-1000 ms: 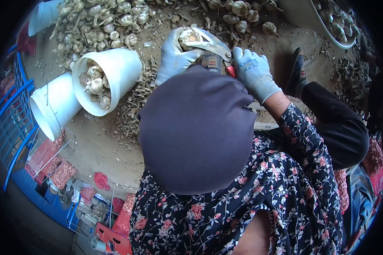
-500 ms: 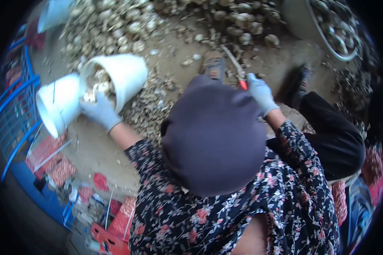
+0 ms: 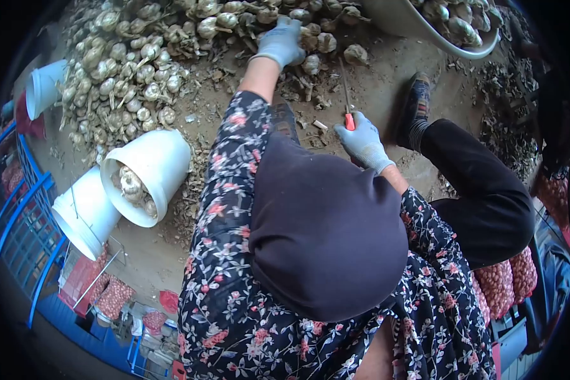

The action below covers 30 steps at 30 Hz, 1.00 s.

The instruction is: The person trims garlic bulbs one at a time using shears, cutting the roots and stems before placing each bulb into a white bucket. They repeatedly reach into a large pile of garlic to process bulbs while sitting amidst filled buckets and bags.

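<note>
Matt fabric left glove [image 3: 280,43], rough papery garlic bulbs [image 3: 326,43] near its fingers, metal blade [image 3: 346,85] and smooth plastic handle [image 3: 349,122] at the fingers of the matt right glove [image 3: 364,143], smooth plastic buckets [image 3: 161,158] well apart from them

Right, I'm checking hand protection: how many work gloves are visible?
2: one on the left hand, at the garlic bulbs; one on the right hand, holding red-handled shears.

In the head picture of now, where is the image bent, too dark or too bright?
Head view: wide-angle bending, seen in the curved blue rack; black, heavily shaded corners; pale shine on the white bucket with garlic inside; few details in the black trousers.
</note>
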Motion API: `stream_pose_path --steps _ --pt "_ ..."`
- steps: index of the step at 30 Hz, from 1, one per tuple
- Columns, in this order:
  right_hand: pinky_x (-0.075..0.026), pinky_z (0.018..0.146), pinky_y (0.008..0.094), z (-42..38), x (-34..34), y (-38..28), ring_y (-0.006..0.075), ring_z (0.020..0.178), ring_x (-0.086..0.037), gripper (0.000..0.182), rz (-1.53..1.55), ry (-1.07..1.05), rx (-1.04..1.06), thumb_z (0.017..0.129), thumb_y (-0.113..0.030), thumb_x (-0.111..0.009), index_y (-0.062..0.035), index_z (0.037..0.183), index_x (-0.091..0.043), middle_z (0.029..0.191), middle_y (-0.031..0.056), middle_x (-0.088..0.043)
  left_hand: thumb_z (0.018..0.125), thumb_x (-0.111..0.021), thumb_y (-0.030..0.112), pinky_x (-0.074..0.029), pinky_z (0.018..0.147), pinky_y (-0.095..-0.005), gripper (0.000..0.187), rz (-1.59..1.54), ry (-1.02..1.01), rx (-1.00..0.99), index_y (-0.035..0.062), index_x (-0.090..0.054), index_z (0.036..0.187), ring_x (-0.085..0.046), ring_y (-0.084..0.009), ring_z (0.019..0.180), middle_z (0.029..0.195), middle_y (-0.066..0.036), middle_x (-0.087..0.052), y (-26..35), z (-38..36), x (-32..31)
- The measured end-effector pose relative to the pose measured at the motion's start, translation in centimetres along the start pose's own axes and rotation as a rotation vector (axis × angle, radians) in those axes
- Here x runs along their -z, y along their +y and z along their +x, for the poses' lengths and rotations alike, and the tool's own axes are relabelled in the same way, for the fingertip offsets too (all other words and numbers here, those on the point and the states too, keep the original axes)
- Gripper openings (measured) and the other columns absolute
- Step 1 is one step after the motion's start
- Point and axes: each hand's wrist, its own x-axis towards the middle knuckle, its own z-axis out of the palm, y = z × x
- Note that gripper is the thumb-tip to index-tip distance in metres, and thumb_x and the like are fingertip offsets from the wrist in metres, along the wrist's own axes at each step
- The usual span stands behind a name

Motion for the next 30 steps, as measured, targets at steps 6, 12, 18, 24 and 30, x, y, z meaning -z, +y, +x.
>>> stream_pose_path --steps 6,12,18,24,30 --pt "-0.047 0.081 0.0464 -0.2 0.3 -0.9 0.0401 0.094 -0.060 0.034 -0.288 0.121 0.258 0.081 -0.025 -0.057 -0.0021 0.104 -0.047 0.098 0.0242 -0.061 0.069 -0.077 0.012 -0.049 0.087 -0.0288 0.064 -0.958 0.300 -0.066 0.0003 -0.045 0.124 -0.059 -0.0172 0.100 0.110 -0.010 -0.059 -3.1 -7.7 0.9" --pt "-0.045 0.083 0.0463 -2.0 1.1 -4.1 0.0361 0.095 -0.059 0.041 -0.437 0.192 0.443 0.080 -0.029 -0.061 -0.0067 0.110 -0.045 0.098 0.0195 -0.058 0.067 -0.074 0.008 -0.048 0.087 -0.0258 0.063 -1.134 0.429 -0.182 -0.0028 -0.045 0.123 -0.057 -0.0134 0.097 0.107 -0.007 -0.058 -2.4 -13.6 2.8" --pt "-0.043 0.085 0.0470 -4.0 1.3 -6.7 0.0349 0.099 -0.058 0.047 -0.539 0.170 0.459 0.080 -0.035 -0.061 -0.0064 0.114 -0.044 0.102 0.0192 -0.057 0.055 -0.081 0.017 -0.051 0.079 -0.0348 0.070 -0.765 0.562 0.021 0.0027 -0.047 0.113 -0.064 -0.0267 0.090 0.099 -0.015 -0.062 -0.3 -16.5 3.5" --pt "-0.046 0.080 0.0454 -4.4 0.7 -6.3 0.0355 0.093 -0.060 0.041 -0.548 0.059 0.543 0.078 -0.026 -0.062 -0.0038 0.107 -0.044 0.096 0.0204 -0.060 0.054 -0.082 0.018 -0.052 0.075 -0.0365 0.065 -0.641 0.653 -0.072 0.0042 -0.049 0.109 -0.064 -0.0286 0.084 0.092 -0.015 -0.063 -1.1 -17.4 2.9" --pt "-0.049 0.079 0.0446 -3.4 0.3 -5.5 0.0379 0.091 -0.062 0.033 -0.376 -0.042 0.432 0.080 -0.025 -0.059 -0.0015 0.100 -0.048 0.091 0.0248 -0.063 0.055 -0.083 0.022 -0.053 0.069 -0.0339 0.063 -0.643 0.622 -0.023 0.0045 -0.052 0.106 -0.065 -0.0245 0.075 0.085 -0.012 -0.063 -1.0 -17.7 2.0"
